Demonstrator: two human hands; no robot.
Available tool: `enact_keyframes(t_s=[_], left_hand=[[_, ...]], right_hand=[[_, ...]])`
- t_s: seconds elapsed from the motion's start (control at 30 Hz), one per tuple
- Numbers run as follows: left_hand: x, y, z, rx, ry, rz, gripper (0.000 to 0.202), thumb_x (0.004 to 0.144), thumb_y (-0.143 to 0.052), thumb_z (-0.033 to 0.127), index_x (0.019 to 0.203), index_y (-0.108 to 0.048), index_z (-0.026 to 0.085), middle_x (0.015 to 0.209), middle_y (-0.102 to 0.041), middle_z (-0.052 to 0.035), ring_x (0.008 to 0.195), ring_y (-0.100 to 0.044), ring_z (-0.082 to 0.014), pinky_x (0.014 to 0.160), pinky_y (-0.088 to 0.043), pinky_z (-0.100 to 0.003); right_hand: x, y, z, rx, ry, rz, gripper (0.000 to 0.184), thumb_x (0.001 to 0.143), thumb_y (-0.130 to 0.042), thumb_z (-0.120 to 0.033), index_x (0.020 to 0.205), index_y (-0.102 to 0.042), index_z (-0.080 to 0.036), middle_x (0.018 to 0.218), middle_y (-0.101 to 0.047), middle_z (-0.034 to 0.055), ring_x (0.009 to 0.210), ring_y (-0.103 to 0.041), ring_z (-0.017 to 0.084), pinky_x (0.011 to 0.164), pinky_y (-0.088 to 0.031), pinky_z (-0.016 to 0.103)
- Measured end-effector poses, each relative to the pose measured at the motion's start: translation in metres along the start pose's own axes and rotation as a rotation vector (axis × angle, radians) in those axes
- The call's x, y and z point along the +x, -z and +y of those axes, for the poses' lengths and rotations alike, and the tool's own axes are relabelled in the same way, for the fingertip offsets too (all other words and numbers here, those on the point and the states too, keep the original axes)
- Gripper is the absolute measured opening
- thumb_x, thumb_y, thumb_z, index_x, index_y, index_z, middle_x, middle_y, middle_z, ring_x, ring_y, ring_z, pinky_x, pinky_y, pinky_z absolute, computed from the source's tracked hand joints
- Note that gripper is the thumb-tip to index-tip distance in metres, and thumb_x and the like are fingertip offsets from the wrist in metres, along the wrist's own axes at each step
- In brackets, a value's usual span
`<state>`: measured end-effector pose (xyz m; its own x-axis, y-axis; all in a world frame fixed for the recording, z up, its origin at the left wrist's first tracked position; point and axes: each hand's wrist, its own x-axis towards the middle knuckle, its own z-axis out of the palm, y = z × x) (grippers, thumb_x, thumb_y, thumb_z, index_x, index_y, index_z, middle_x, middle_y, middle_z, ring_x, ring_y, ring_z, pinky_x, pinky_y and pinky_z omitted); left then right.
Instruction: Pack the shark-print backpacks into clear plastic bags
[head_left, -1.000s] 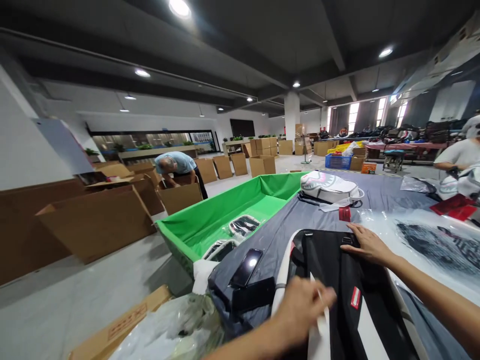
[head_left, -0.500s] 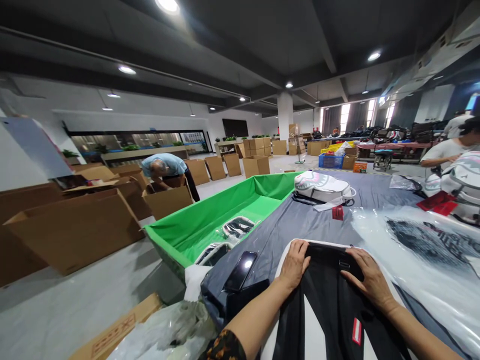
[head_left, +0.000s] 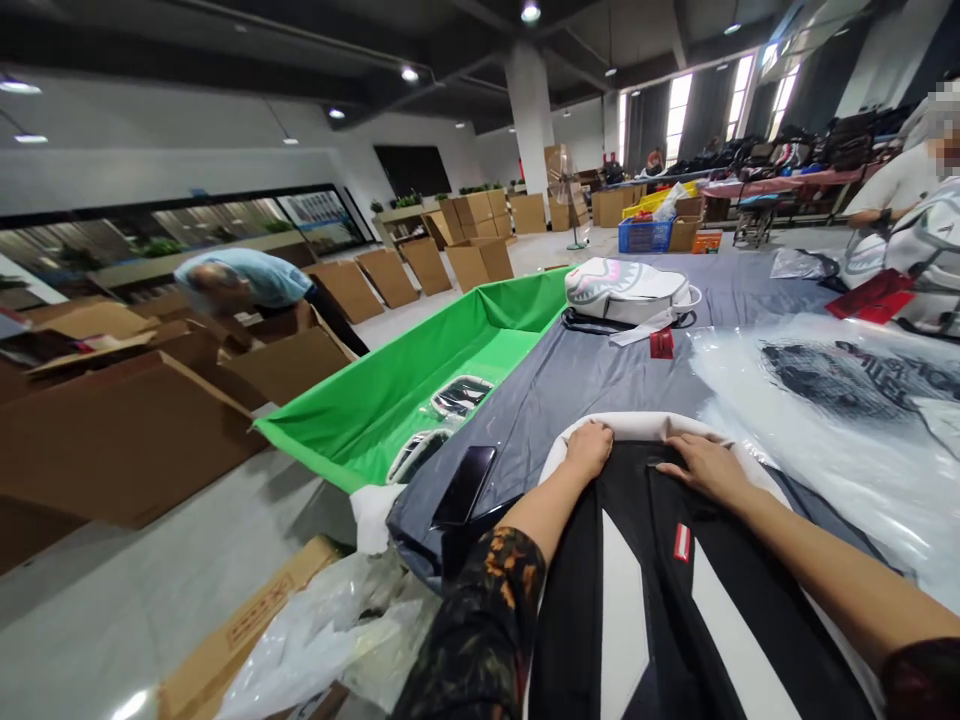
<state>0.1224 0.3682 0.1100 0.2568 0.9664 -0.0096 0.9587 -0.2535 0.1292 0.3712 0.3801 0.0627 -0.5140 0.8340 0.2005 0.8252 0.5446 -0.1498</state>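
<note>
A black and white backpack point(head_left: 660, 600) lies in front of me with its strap side up; a small red and white label is sewn on one strap. My left hand point(head_left: 589, 448) is closed on its top edge, left of the middle, fingers curled over. Farther right on that edge, my right hand point(head_left: 709, 470) grips the white rim, its thumb stretched out over the black back panel. Beyond my hands another white backpack point(head_left: 630, 292) with a shark-mouth print rests on the grey-covered table point(head_left: 517, 400), a red tag point(head_left: 661, 344) beside it.
Left of the table is a green fabric-lined bin point(head_left: 405, 350) with plastic-wrapped backpacks point(head_left: 461, 396). A phone point(head_left: 466, 484) lies at the table edge. Printed plastic bags point(head_left: 840, 400) spread on the right. A person point(head_left: 251, 285) bends over cardboard boxes point(head_left: 127, 430); another person point(head_left: 892, 190) is at right.
Both hands have moved to the backpack's top edge and curled onto it; more white rim shows there. The view has tilted down and turned slightly right.
</note>
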Motion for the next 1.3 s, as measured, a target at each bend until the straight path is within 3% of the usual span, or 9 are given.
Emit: enact_keyframes(t_s=[0.13,0.27,0.37,0.57,0.7,0.83,0.93,1.1,1.3], left_hand=[[0.0,0.014,0.013,-0.029,0.052,-0.033,0.044,0.107,-0.038,0.041,0.125,-0.067,0.014,0.131,-0.067,-0.017,0.125,-0.061,-0.029,0.106,-0.046,-0.041],[-0.039,0.011,0.045,-0.196,0.033,-0.083,0.089,0.093,-0.033,0.08,0.161,-0.027,0.023,0.168,-0.024,-0.0213,0.155,-0.015,-0.0461,0.117,-0.022,-0.069],[-0.047,-0.001,0.061,-0.256,0.051,-0.22,0.1,0.086,-0.037,0.086,0.163,-0.021,0.024,0.17,-0.011,-0.0211,0.155,0.002,-0.049,0.117,-0.012,-0.075],[-0.037,-0.024,0.062,-0.285,0.119,-0.005,0.084,0.092,-0.041,0.075,0.16,-0.031,0.028,0.171,-0.017,-0.0151,0.157,-0.001,-0.0429,0.122,-0.011,-0.068],[-0.046,-0.039,0.062,-0.33,0.106,0.124,0.08,0.093,-0.043,0.072,0.16,-0.034,0.027,0.17,-0.02,-0.016,0.157,-0.002,-0.0441,0.123,-0.011,-0.068],[-0.038,-0.049,0.058,-0.293,-0.017,0.16,0.07,0.096,-0.041,0.069,0.158,-0.037,0.036,0.171,-0.02,-0.0113,0.157,-0.004,-0.0458,0.123,-0.012,-0.07],[-0.023,-0.049,0.055,-0.258,-0.003,0.131,0.069,0.095,-0.043,0.069,0.156,-0.038,0.039,0.171,-0.022,-0.0085,0.156,-0.007,-0.0468,0.122,-0.014,-0.07],[-0.013,-0.045,0.06,-0.225,0.105,0.161,0.071,0.098,-0.039,0.066,0.159,-0.035,0.031,0.168,-0.03,-0.0103,0.157,-0.014,-0.0409,0.124,-0.017,-0.064],[-0.014,-0.03,0.062,-0.256,0.146,0.12,0.071,0.104,-0.034,0.051,0.159,-0.032,0.007,0.166,-0.028,-0.0205,0.157,-0.016,-0.0352,0.128,-0.012,-0.053]], right_hand=[[0.02,-0.008,0.009,-0.023,-0.025,0.02,0.054,0.1,-0.038,-0.059,0.123,-0.063,-0.018,0.122,-0.067,0.0164,0.113,-0.064,0.031,0.099,-0.051,0.046],[0.035,-0.016,0.013,-0.052,-0.084,0.021,0.058,0.101,-0.032,-0.06,0.115,-0.064,-0.015,0.108,-0.069,0.0195,0.102,-0.067,0.035,0.089,-0.053,0.05],[0.042,-0.019,0.006,-0.087,-0.097,0.04,0.053,0.1,-0.036,-0.051,0.121,-0.062,-0.01,0.109,-0.069,0.0248,0.103,-0.066,0.039,0.087,-0.053,0.055],[0.035,0.016,0.027,-0.101,0.0,0.043,0.036,0.087,-0.049,-0.019,0.119,-0.066,-0.023,0.127,-0.067,0.0136,0.125,-0.059,0.03,0.108,-0.046,0.044],[0.057,0.039,0.072,-0.113,-0.138,-0.002,0.038,0.079,-0.064,-0.024,0.117,-0.067,-0.02,0.113,-0.07,0.0151,0.106,-0.067,0.033,0.088,-0.054,0.042],[0.096,0.026,0.097,-0.116,-0.216,-0.142,0.023,0.061,-0.081,-0.025,0.08,-0.068,-0.023,0.077,-0.07,0.004,0.078,-0.071,0.026,0.067,-0.051,0.031],[0.106,0.016,0.092,-0.155,-0.263,-0.135,0.02,0.066,-0.08,-0.031,0.08,-0.067,-0.024,0.077,-0.07,0.0049,0.075,-0.07,0.027,0.063,-0.049,0.032],[0.045,0.021,0.039,-0.202,-0.203,0.002,0.039,0.088,-0.058,-0.033,0.123,-0.064,-0.018,0.131,-0.064,0.023,0.121,-0.06,0.039,0.093,-0.051,0.056],[-0.097,0.022,-0.079,-0.044,0.243,0.037,0.059,0.098,-0.045,-0.052,0.15,-0.05,-0.025,0.152,-0.052,0.0154,0.142,-0.045,0.032,0.115,-0.036,0.056]])
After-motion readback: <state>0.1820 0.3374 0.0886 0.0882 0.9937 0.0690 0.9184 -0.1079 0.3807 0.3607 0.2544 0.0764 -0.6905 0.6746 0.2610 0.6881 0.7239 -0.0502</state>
